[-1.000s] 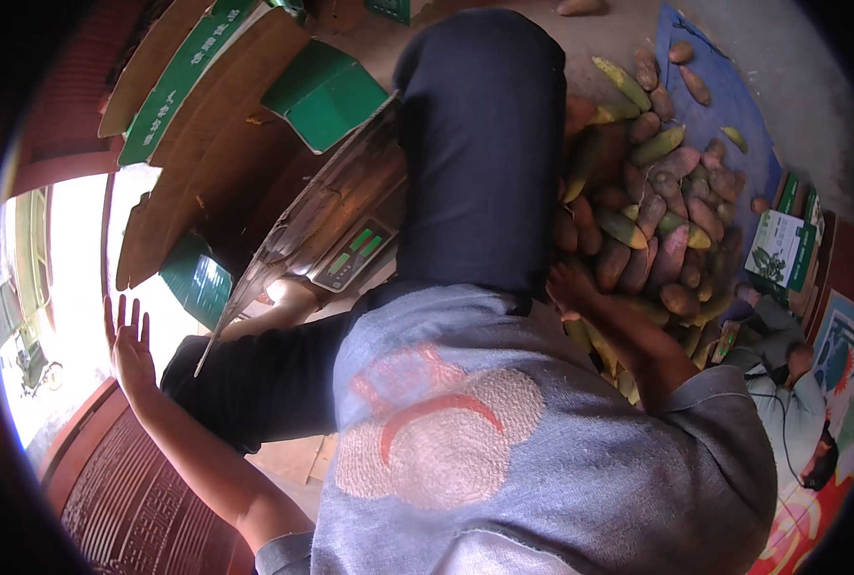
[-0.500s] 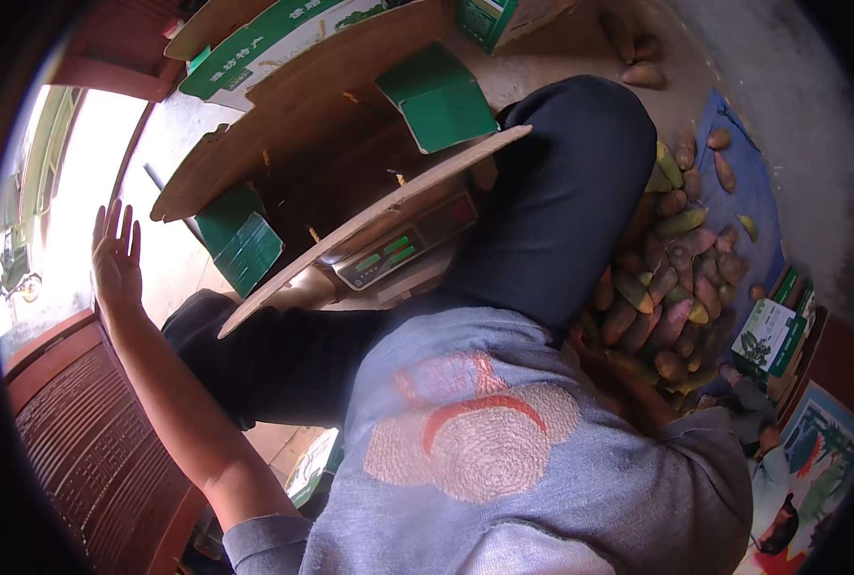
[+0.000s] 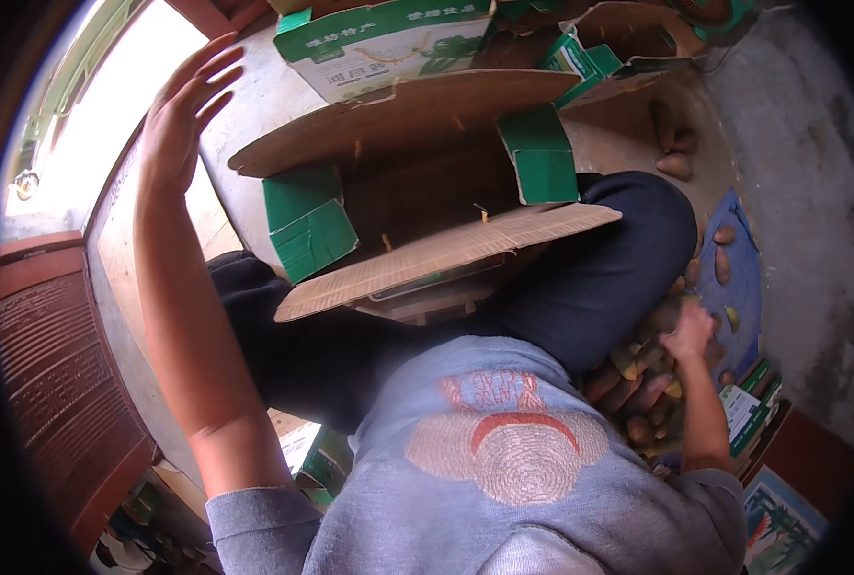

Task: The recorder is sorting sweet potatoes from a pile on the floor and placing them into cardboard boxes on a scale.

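My left hand [image 3: 180, 120] is raised at the upper left, beside an open cardboard box [image 3: 446, 251]. Its fingers are spread and it holds nothing. The box stands between my legs, its brown flaps and green end flaps [image 3: 304, 225] folded out. A weighing scale [image 3: 438, 280] shows in part under the near flap. On my right, my right hand [image 3: 692, 333] is down at a heap of oblong reddish and green root vegetables [image 3: 652, 388]. Its fingers are curled in, blurred and partly hidden; whatever they grip cannot be made out.
Beyond the box stand a white-and-green carton [image 3: 388, 53] and another open carton [image 3: 628, 48]. A few loose roots [image 3: 676, 166] lie on the floor near a blue sheet [image 3: 738, 278]. Packed green-and-white cartons [image 3: 745, 407] sit at the right; a dark red carved wooden panel [image 3: 68, 383] is at the left.
My left hand has risen and moved right, nearer the far cartons. My right hand, out of sight before, is now at the heap. The view has shifted, so the box appears farther right.
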`<state>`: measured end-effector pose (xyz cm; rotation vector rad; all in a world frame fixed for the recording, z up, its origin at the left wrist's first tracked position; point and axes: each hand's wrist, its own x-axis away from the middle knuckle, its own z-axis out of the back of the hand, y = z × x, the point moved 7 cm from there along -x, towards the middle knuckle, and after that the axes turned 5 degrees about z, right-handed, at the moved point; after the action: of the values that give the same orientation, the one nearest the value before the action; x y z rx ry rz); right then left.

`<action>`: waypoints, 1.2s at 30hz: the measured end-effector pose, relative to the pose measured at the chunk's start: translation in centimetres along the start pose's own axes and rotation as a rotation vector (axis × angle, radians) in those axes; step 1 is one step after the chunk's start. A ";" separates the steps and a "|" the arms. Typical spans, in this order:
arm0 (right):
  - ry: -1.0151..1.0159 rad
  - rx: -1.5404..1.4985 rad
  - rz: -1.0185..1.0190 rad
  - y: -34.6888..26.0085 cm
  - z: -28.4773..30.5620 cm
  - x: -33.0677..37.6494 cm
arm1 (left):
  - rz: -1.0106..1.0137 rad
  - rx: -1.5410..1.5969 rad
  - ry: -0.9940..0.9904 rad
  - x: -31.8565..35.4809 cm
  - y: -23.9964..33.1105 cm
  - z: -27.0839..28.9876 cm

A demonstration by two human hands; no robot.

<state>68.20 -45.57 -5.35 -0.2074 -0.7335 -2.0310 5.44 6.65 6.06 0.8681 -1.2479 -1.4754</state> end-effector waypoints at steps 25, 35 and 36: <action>-0.311 0.374 1.286 -56.7 26.8 -5.7 | -0.266 -0.748 -0.380 3.2 -0.9 -7.0; -0.302 0.336 1.422 -62.2 23.8 -6.2 | -0.191 -0.782 -0.384 3.3 -0.5 -6.4; -0.296 0.329 1.431 -62.3 23.7 -6.3 | -0.223 -0.779 -0.386 3.3 -0.5 -6.4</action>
<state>17.05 -3.44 -14.77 -0.6265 -0.7376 -0.5181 10.48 1.72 4.38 0.2001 -0.7211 -2.1617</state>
